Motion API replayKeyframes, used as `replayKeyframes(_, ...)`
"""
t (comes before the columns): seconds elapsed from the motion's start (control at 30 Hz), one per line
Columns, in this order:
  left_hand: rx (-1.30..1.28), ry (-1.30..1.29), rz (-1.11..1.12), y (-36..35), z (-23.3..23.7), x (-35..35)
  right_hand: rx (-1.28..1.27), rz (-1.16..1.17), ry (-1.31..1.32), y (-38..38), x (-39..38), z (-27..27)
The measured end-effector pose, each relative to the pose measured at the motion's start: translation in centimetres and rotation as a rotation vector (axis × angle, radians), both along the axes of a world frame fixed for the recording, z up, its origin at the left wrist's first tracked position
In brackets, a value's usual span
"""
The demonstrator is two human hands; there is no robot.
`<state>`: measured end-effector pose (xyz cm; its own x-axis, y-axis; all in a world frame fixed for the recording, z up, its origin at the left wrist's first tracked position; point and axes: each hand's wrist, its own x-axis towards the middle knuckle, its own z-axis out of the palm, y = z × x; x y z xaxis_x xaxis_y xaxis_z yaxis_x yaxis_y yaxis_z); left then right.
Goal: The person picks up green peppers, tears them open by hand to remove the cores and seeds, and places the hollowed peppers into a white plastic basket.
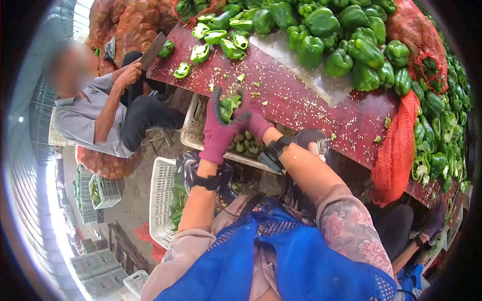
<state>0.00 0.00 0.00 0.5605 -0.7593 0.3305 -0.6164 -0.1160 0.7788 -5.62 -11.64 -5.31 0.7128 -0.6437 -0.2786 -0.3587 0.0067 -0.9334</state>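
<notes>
My left hand [219, 131], in a purple-red glove with dark fingers, is closed around a cut green bell pepper [229, 107]. Against the pepper's other side presses my right hand [255, 118], gloved alike, its fingers curled toward the left ones. Both hands are over a pale plastic crate [193, 123], in which pepper cores [244, 144] lie. Several halved peppers [215, 36] rest on the red tabletop [296, 103] beyond my hands, among scattered seeds.
Whole green peppers [321, 22] are heaped at the back. A red mesh bag [395, 150] hangs over the table's right edge. At the left, a seated co-worker [95, 108] holds a broad knife [152, 51]. A white basket [163, 200] with green pieces stands by my left arm.
</notes>
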Motion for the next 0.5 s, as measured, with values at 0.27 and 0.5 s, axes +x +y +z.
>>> replayKeyframes(0.27,-0.173,0.528,0.183,2.1,-5.1,5.2,0.100,-0.141,-0.396,0.3,0.5,-3.6)
replayKeyframes(0.5,-0.529,1.108,0.129,4.0,-3.4,4.8,0.869,0.079,-0.737,-0.6,-1.8,0.6)
